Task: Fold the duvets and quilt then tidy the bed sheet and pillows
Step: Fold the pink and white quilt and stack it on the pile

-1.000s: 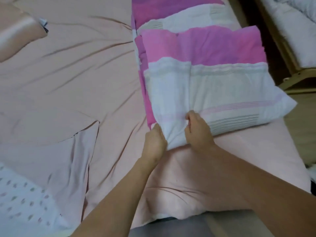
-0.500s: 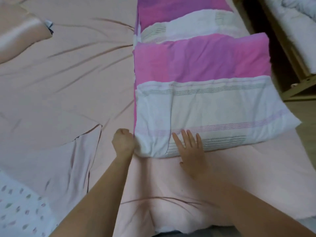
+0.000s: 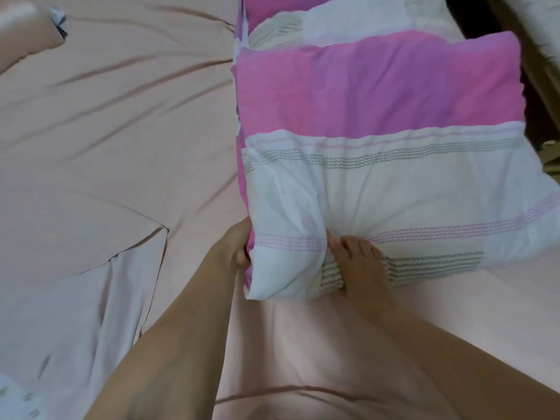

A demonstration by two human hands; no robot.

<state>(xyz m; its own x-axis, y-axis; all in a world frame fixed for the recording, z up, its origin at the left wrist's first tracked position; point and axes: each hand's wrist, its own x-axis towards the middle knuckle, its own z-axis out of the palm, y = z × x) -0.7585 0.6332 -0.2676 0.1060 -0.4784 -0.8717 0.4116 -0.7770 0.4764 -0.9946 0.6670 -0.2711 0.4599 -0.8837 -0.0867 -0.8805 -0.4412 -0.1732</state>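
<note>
A folded duvet [image 3: 378,165] with pink, purple and white bands lies on the right half of the bed, over the peach bed sheet [image 3: 121,147]. My left hand [image 3: 235,248] grips its near left corner, fingers tucked under the fabric. My right hand [image 3: 359,262] clutches the near edge, bunching the white cloth into creases. The near left corner is lifted a little off the sheet. A peach satin pillow [image 3: 21,40] lies at the far left corner of the view.
A pale lilac cloth [image 3: 91,298] lies on the near left of the bed, with a white patterned piece [image 3: 15,395] at the bottom left corner. A wooden bed frame [image 3: 542,71] stands beyond a dark gap on the right.
The right hand lay flat on the duvet's near edge; now it clutches the fabric. The left hand has gone from beside the corner to gripping it, and the near edge is bunched and raised.
</note>
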